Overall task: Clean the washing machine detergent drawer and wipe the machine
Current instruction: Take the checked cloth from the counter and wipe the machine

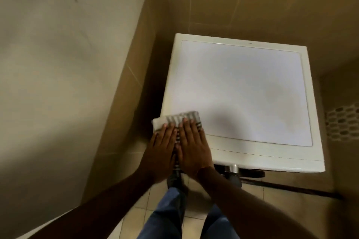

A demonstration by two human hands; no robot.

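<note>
The white washing machine (242, 87) stands in a tiled corner, seen from above with its flat top facing me. A folded white cloth with dark stripes (174, 119) lies on the top's near left corner. My left hand (162, 147) and my right hand (192, 145) lie flat side by side on the cloth, palms down, fingers together and pointing away from me. Both press the cloth against the machine. The detergent drawer is not in view.
A tan tiled wall runs close along the machine's left side and behind it. A metal knob (232, 168) sticks out below the machine's front edge. My legs in blue trousers stand on the pale tiled floor (196, 207). A honeycomb-patterned surface (342, 122) shows at the right.
</note>
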